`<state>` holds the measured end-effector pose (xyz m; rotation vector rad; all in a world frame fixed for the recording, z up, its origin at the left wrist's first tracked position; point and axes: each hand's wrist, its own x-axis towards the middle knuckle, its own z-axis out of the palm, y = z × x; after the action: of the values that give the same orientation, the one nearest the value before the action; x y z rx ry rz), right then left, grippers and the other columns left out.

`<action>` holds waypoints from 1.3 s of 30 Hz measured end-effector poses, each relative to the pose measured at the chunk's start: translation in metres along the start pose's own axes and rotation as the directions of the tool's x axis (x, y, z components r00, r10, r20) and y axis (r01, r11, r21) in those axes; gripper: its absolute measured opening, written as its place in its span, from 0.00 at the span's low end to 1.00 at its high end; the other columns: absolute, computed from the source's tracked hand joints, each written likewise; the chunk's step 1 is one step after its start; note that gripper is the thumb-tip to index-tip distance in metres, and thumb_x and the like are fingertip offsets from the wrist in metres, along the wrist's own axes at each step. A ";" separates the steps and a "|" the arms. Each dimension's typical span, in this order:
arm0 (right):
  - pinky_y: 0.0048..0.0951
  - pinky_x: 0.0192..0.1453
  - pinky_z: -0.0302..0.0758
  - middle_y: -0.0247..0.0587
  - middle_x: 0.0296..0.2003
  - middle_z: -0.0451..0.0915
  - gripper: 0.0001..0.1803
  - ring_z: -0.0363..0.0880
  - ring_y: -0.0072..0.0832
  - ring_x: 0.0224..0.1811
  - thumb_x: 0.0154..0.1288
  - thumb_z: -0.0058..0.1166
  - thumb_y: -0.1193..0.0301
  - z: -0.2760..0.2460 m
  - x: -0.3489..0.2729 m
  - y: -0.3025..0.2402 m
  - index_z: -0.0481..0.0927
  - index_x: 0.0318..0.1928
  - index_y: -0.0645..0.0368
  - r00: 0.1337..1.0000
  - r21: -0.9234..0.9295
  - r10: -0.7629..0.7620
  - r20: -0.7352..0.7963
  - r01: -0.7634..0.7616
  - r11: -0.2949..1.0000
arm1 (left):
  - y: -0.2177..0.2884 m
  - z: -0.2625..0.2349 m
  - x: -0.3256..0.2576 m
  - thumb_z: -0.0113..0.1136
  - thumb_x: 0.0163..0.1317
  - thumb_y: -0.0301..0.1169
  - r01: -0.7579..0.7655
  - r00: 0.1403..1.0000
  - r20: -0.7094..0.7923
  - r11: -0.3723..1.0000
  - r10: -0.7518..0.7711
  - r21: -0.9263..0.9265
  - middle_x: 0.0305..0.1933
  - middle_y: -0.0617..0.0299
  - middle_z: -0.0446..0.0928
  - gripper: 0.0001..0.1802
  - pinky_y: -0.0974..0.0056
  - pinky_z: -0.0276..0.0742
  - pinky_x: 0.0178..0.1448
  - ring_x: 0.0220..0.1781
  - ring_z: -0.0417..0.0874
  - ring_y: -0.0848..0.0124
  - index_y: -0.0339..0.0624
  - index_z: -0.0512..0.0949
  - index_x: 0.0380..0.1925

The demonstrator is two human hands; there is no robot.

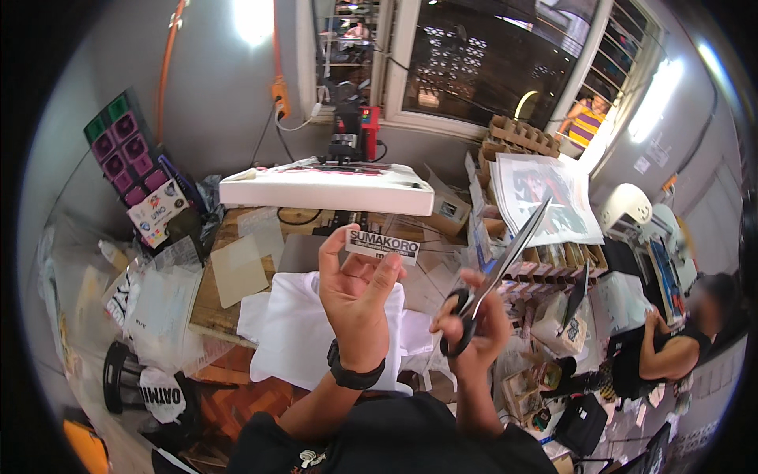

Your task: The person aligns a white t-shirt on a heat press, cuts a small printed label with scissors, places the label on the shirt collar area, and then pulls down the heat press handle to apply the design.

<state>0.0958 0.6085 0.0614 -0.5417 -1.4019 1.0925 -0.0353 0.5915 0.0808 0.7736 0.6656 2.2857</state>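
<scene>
- At the near edge, the wearer's black shirt (pixel 410 434) runs out of view; its pale chest print is too small to make out.
- Near left, a white item (pixel 164 400) by a black chair (pixel 117 378) bears large black letters, seen upside down.
- The left hand (pixel 359 296), a dark watch (pixel 355 370) at its wrist, pinches a label (pixel 383 246) between thumb and fingers, above a white cloth (pixel 292 324) that the arm partly hides.
- The label is a small, slightly tilted white rectangle: bold dark capitals on top, finer print below, then a last line (the thumb covers some of it).
- The right hand (pixel 482 316) grips scissors (pixel 512 253) by their black handles, fingers partly masking the loops; the silver blades point far and right, apart from the label.
- Farther right, a person (pixel 671 355) in black has a blurred head.
- Farther ahead, a broad white machine head (pixel 324 189) blocks part of the wooden table (pixel 212 312).
- Beyond the far window (pixel 482 63), a person in stripes (pixel 586 125) is partly hidden.
</scene>
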 end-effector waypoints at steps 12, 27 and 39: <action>0.21 0.25 0.66 0.32 0.20 0.75 0.19 0.72 0.18 0.20 0.51 0.65 0.73 0.017 -0.030 0.009 0.80 0.46 0.61 0.950 -0.290 -0.092 0.299 0.183 0.940 | 0.023 0.012 -0.002 0.62 0.64 0.19 -0.019 1.000 -0.010 0.999 0.019 0.029 0.44 0.50 0.83 0.26 0.58 0.86 0.50 0.47 0.87 0.54 0.39 0.66 0.61; 0.22 0.26 0.68 0.32 0.17 0.71 0.15 0.72 0.21 0.18 0.50 0.65 0.75 0.014 -0.039 0.000 0.81 0.41 0.59 0.967 -0.327 -0.033 0.252 0.117 0.938 | 0.032 0.015 -0.013 0.67 0.58 0.17 -0.034 0.998 -0.049 0.999 0.032 -0.033 0.40 0.51 0.84 0.26 0.60 0.86 0.48 0.39 0.87 0.68 0.38 0.68 0.55; 0.19 0.22 0.59 0.28 0.13 0.72 0.12 0.68 0.13 0.16 0.60 0.62 0.67 0.007 -0.038 0.000 0.79 0.36 0.64 0.958 -0.311 -0.123 0.259 0.204 0.928 | 0.030 0.017 -0.020 0.65 0.60 0.17 -0.063 0.998 0.005 0.998 0.063 0.001 0.41 0.54 0.84 0.25 0.61 0.86 0.48 0.42 0.86 0.68 0.39 0.69 0.56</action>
<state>0.0955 0.5743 0.0429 -0.5361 -1.8271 0.8033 -0.0228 0.5618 0.1043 0.8115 0.6494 2.3394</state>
